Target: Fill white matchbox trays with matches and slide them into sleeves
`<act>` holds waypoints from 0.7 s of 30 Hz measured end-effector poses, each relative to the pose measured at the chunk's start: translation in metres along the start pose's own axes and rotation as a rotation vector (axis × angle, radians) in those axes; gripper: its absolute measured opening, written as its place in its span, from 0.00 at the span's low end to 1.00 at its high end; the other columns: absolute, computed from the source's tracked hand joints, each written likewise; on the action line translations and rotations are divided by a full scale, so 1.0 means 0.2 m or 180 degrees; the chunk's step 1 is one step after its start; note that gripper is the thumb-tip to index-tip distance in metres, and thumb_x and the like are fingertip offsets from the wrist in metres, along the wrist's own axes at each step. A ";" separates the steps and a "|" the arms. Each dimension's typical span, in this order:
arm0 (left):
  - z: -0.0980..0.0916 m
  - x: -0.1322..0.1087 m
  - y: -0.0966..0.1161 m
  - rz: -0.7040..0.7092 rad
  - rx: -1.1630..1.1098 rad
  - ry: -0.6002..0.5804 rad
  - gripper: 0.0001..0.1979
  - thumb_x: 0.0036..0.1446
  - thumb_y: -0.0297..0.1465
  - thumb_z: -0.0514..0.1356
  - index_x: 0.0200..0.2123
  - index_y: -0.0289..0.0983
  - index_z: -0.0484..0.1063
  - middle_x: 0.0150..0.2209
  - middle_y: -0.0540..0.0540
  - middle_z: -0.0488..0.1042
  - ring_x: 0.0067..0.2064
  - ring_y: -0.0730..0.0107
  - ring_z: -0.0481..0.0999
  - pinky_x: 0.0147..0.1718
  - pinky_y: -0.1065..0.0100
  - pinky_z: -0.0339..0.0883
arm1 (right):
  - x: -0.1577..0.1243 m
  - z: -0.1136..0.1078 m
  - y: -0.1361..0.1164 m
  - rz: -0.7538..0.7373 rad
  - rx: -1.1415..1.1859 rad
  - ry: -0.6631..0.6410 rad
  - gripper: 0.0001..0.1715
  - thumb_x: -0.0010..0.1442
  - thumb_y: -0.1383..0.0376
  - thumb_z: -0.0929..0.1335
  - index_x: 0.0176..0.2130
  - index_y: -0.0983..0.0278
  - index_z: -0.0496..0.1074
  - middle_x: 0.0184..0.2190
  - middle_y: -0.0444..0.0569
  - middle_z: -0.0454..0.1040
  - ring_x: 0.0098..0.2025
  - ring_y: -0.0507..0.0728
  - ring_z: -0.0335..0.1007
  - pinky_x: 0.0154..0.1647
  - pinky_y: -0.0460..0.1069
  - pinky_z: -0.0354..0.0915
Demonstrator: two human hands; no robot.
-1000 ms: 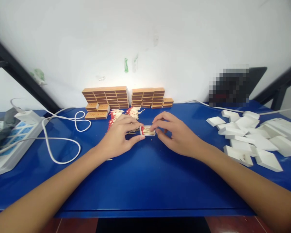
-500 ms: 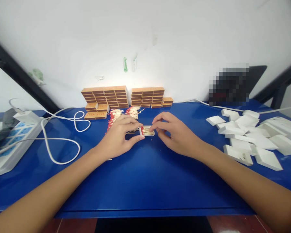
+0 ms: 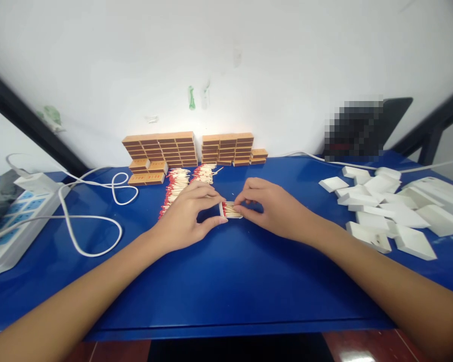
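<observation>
A small white matchbox tray (image 3: 231,209) filled with red-tipped matches is held just above the blue table (image 3: 219,281), between both hands. My left hand (image 3: 186,216) pinches its left end with thumb and fingers. My right hand (image 3: 272,207) pinches its right end, fingers curled. Just beyond my left hand lies a loose heap of matches (image 3: 184,181).
Stacks of tan matchboxes (image 3: 191,149) stand along the white wall. Several empty white trays (image 3: 381,208) lie in a pile at the right. A white power strip (image 3: 11,221) and looped white cable (image 3: 94,221) sit at the left.
Both hands with the tray have shifted slightly toward me and the tray is tilted more on edge. The view has dipped a little.
</observation>
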State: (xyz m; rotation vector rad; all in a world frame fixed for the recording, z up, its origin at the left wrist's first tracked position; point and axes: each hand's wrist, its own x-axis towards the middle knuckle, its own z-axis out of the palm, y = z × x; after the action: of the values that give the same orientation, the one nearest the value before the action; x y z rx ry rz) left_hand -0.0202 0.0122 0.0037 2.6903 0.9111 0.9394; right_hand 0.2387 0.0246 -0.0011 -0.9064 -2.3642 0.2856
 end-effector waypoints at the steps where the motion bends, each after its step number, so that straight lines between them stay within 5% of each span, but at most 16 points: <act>1: 0.00 0.00 0.00 0.0017 -0.0009 -0.0001 0.14 0.66 0.36 0.69 0.53 0.40 0.82 0.49 0.42 0.83 0.56 0.54 0.78 0.59 0.48 0.73 | 0.00 0.00 0.00 -0.0046 -0.0039 -0.0024 0.05 0.70 0.66 0.71 0.41 0.62 0.80 0.37 0.49 0.73 0.40 0.57 0.71 0.40 0.52 0.65; 13: 0.01 0.00 0.01 -0.0030 -0.0081 -0.0035 0.14 0.67 0.37 0.69 0.53 0.39 0.81 0.49 0.42 0.82 0.55 0.55 0.78 0.59 0.50 0.72 | -0.01 0.03 -0.01 -0.0332 -0.0360 0.0090 0.04 0.70 0.69 0.69 0.39 0.62 0.74 0.38 0.48 0.72 0.38 0.56 0.69 0.37 0.50 0.65; 21: -0.10 0.02 -0.09 -0.0425 0.0413 0.0374 0.16 0.67 0.42 0.68 0.51 0.38 0.83 0.48 0.41 0.83 0.51 0.54 0.78 0.54 0.51 0.72 | 0.03 0.03 -0.07 -0.0229 0.0027 0.0821 0.06 0.71 0.69 0.68 0.41 0.61 0.76 0.34 0.46 0.72 0.35 0.54 0.69 0.37 0.50 0.65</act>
State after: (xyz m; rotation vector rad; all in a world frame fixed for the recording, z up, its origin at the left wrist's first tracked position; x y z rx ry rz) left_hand -0.0388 0.0290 0.0163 2.6614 1.1987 1.0523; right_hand 0.2237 0.0176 0.0022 -0.8008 -2.1500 0.1405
